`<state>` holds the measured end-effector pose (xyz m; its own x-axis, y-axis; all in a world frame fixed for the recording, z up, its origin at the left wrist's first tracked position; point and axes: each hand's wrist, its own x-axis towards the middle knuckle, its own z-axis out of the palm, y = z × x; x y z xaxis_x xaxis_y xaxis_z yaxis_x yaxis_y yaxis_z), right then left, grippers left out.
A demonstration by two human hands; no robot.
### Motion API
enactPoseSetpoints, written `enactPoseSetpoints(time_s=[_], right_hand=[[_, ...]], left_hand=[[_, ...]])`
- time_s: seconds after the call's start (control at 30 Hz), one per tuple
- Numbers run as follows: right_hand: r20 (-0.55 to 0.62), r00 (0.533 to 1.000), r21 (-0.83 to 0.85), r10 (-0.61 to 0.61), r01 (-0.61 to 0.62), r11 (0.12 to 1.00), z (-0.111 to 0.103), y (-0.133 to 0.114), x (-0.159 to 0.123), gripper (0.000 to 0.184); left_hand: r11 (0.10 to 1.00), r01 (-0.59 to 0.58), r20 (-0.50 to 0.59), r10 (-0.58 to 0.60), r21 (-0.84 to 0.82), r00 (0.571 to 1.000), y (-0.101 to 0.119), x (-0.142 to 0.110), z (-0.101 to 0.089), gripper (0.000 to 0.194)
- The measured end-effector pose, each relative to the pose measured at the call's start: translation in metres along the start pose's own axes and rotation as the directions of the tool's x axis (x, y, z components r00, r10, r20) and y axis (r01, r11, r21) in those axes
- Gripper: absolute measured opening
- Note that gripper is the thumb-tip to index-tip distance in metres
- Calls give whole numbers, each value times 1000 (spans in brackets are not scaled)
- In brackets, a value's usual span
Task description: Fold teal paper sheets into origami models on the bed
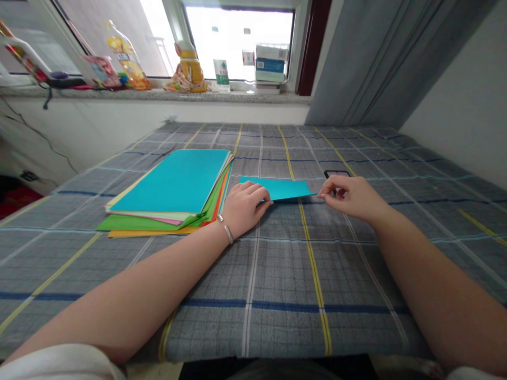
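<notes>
A blue sheet of paper (283, 189), folded or narrow in shape, lies on the checked cloth in front of me. My left hand (249, 205) rests over its left part, fingers curled on top and thumb at the near edge. At the sheet's right corner, my right hand (348, 194) pinches with thumb and forefinger, the corner slightly raised. Left of my left hand is a stack of coloured paper (174, 179), blue on top, with green, pink, orange and yellow sheets showing below.
A dark-rimmed flat object (336, 173) lies partly behind my right hand. The plaid cloth (285, 274) covers the table. On the windowsill (237, 97) stand bottles, a yellow flask (190, 68), a tube (222, 74) and stacked boxes (271, 63). A grey curtain (368, 58) hangs at right.
</notes>
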<state>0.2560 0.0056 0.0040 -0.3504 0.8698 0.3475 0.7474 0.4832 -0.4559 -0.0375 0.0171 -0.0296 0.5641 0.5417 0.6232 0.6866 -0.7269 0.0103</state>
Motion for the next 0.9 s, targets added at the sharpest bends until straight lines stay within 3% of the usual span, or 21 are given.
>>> enactPoseSetpoints(time_s=[0.07, 0.17, 0.23, 0.3, 0.47, 0.6, 0.7, 0.77, 0.83, 0.9], right_hand=[[36, 984, 135, 177, -180, 974, 9, -3, 2, 14], [201, 873, 444, 445, -486, 753, 28, -10, 5, 37], [272, 823, 565, 499, -556, 609, 39, -14, 7, 43], [264, 830, 639, 491, -532, 556, 44, -16, 8, 35], [62, 922, 711, 383, -310, 631, 46, -10, 9, 38], [-44, 930, 632, 364, -256, 731, 53, 0, 11, 37], [-118, 942, 390, 314, -247, 887, 59, 3, 12, 30], [-190, 960, 158, 204, -175, 972, 60, -2, 11, 29], [-235, 971, -62, 44, -60, 996, 59, -11, 8, 31], [-174, 977, -214, -126, 87, 973, 58, -22, 6, 29]], left_hand=[[999, 13, -10, -14, -30, 1000, -1, 0, 2, 17], [999, -7, -18, 6, -35, 1000, -2, -1, 2, 15], [999, -47, -25, 47, -15, 999, -1, 0, 1, 14], [995, -101, -33, 102, 23, 994, 0, 0, -1, 13], [972, -210, -42, 216, 103, 976, 0, 3, -3, 17], [975, -195, -3, 197, 104, 980, -2, 6, 5, 16], [986, -149, 91, 141, 82, 986, -5, 7, 12, 12], [992, -114, 151, 104, 59, 983, -6, 7, 16, 9], [995, -90, 181, 81, 45, 980, -6, 7, 17, 9], [995, -89, 182, 79, 47, 980, -5, 6, 17, 10]])
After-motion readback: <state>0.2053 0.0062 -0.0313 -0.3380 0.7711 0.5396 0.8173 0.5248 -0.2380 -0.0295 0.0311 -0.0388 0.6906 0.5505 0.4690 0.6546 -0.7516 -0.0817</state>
